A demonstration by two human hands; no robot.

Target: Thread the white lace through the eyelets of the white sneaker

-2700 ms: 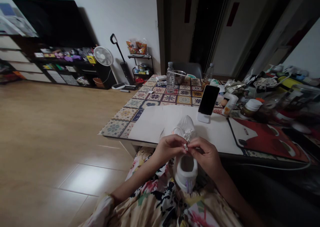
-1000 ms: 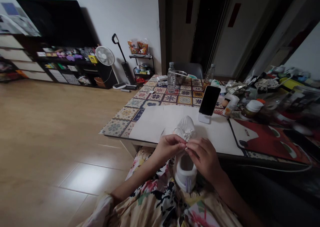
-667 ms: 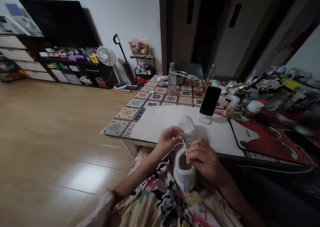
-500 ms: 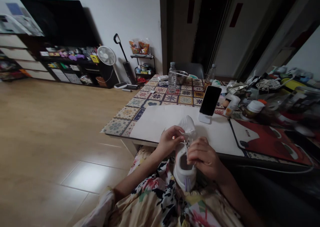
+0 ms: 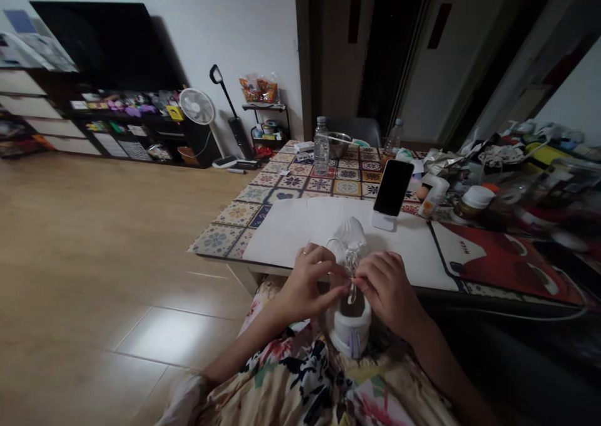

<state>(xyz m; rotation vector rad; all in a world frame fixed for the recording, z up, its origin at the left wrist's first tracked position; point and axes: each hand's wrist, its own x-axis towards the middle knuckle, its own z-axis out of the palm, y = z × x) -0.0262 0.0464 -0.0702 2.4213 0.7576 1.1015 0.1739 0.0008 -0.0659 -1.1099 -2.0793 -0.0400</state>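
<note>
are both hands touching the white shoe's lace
Touching. The head view shows the left hand and right hand meeting fingertip to fingertip on the lace over the white shoe, with no gap visible.

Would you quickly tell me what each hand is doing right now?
Left hand: pinched shut on the lace of the white shoe.
Right hand: pinched on the same lace.

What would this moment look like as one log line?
left hand: pinching lace | right hand: pinching lace | white shoe: on lap, toe on table
</note>
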